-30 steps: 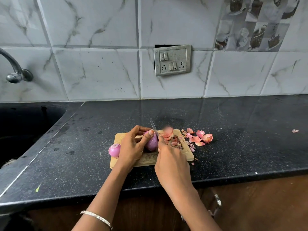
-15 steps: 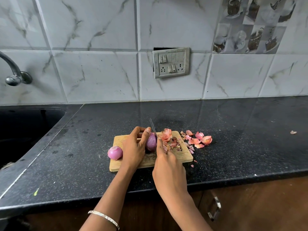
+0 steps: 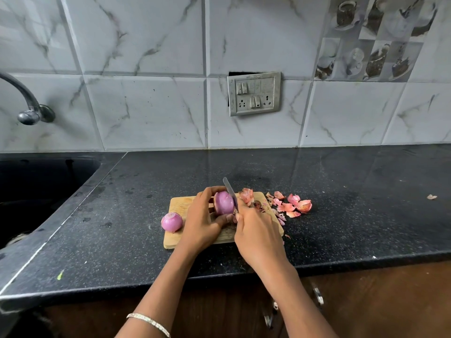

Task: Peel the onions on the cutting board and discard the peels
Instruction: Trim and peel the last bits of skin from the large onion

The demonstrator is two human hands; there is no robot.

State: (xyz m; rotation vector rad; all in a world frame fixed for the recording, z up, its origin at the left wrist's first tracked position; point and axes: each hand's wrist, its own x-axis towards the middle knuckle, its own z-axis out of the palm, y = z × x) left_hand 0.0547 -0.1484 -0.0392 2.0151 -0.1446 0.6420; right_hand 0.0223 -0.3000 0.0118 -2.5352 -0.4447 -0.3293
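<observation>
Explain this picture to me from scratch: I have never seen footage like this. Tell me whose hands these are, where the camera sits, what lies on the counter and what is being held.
There is no machine here. A person wears a wide-angle camera on the head, so the view looks forward and down at their own two hands.

The left hand holds a purple onion over a wooden cutting board. The right hand grips a knife, its blade lying against the right side of that onion.

A second onion sits at the board's left edge. Pink onion peels lie on the board's far right corner and on the black counter beside it; one stray scrap lies far right.

On the left are a dark sink and a tap. A switch plate hangs on the tiled wall.
</observation>
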